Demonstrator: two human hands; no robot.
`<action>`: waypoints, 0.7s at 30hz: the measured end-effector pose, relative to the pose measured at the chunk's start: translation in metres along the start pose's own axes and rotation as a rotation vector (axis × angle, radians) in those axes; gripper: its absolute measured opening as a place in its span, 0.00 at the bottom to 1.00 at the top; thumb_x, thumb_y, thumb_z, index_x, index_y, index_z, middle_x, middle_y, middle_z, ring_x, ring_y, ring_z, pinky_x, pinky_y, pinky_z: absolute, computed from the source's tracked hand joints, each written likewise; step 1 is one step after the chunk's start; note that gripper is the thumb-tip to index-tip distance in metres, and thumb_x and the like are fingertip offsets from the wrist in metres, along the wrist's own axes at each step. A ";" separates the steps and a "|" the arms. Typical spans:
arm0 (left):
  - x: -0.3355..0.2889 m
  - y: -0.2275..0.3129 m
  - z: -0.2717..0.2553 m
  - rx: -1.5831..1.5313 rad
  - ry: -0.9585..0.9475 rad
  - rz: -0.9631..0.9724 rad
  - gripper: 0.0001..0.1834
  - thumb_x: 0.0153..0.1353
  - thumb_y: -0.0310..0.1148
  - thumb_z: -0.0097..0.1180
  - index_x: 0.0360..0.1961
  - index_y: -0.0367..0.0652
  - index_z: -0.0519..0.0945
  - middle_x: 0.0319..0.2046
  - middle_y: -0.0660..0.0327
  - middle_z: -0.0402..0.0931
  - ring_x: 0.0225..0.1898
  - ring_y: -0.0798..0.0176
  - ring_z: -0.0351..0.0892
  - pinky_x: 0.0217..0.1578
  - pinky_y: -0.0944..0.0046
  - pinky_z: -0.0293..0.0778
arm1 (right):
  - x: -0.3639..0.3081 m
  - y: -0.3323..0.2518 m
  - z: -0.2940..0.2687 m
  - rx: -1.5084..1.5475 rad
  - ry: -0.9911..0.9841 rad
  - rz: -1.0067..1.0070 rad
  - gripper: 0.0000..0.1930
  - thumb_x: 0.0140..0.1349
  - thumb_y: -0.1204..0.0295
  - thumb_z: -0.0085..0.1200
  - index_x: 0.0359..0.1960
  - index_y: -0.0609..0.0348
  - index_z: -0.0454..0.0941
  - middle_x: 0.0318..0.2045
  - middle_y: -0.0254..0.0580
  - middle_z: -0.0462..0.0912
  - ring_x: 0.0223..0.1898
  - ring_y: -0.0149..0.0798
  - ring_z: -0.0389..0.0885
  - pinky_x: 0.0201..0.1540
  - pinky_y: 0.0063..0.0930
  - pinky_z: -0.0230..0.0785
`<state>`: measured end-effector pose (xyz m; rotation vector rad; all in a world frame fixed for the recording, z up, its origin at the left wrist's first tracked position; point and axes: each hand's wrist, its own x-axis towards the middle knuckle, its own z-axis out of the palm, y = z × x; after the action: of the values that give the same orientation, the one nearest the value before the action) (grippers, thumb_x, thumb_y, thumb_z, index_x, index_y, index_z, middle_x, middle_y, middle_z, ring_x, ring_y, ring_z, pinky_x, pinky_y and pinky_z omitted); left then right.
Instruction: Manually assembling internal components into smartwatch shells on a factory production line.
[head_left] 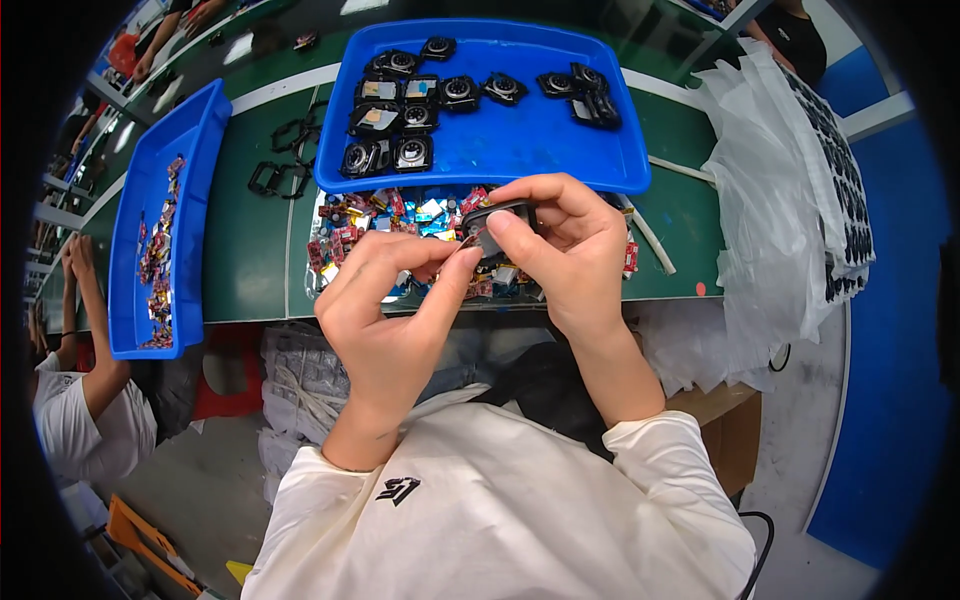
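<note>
Dark casing (513,207), one, held in the air above the near edge of the counter (250,240), just short of the large blue tray (520,140). Right hand (575,245): grip closed around the casing, thumb over its open face. Left hand (390,290): grip narrow, thumb and forefinger pinching a small red part (474,239) against the casing's left side; how it is seated we cannot tell, since fingers cover it.

Method, in our judgement: we would keep the right hand steady as the fixture and let only the left fingertips work. We would hold the part by its edge, press lightly, and tilt the casing toward us so the thumb does not hide the seat. Any thin lead should be kept slack and unpinched.

Counts: hands, two; blue trays, two, the second being the narrow tray (203,180) at left. Casings in the large tray: we make it about fourteen, some overlapping. White strips (655,240) on the counter: two. Loose parts (345,238) heaped below the hands: too many and too jumbled to count.
</note>
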<state>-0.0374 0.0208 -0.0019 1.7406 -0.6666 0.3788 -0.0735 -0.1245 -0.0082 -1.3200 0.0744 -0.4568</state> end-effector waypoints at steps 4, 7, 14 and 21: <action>0.000 0.003 -0.004 -0.403 -0.114 -0.303 0.06 0.48 0.18 0.63 0.30 0.33 0.81 0.26 0.58 0.79 0.27 0.70 0.78 0.30 0.73 0.73 | 0.000 0.003 0.000 -0.110 0.056 -0.074 0.08 0.50 0.80 0.60 0.33 0.63 0.77 0.25 0.30 0.80 0.21 0.13 0.68 0.19 0.07 0.52; 0.000 0.000 -0.004 -0.737 -0.143 -0.561 0.05 0.51 0.19 0.61 0.31 0.31 0.80 0.27 0.59 0.79 0.28 0.71 0.78 0.32 0.74 0.74 | -0.003 0.008 0.001 -0.195 0.079 -0.183 0.08 0.48 0.80 0.60 0.32 0.61 0.77 0.26 0.30 0.82 0.21 0.13 0.69 0.19 0.07 0.53; 0.002 -0.008 0.000 -0.591 -0.059 -0.522 0.07 0.52 0.18 0.61 0.33 0.32 0.78 0.26 0.60 0.79 0.28 0.73 0.78 0.29 0.78 0.71 | -0.002 0.002 0.005 -0.172 0.022 -0.170 0.07 0.49 0.80 0.59 0.31 0.61 0.78 0.31 0.34 0.84 0.23 0.15 0.74 0.20 0.09 0.59; 0.011 -0.008 0.005 -0.563 -0.079 -0.484 0.09 0.51 0.18 0.62 0.34 0.31 0.78 0.27 0.58 0.79 0.28 0.73 0.77 0.29 0.77 0.71 | 0.003 0.003 -0.003 -0.026 -0.082 -0.160 0.10 0.51 0.82 0.58 0.36 0.65 0.78 0.33 0.36 0.81 0.30 0.19 0.77 0.27 0.11 0.68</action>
<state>-0.0239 0.0148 -0.0030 1.3168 -0.3397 -0.2027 -0.0709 -0.1274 -0.0109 -1.3740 -0.0944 -0.5377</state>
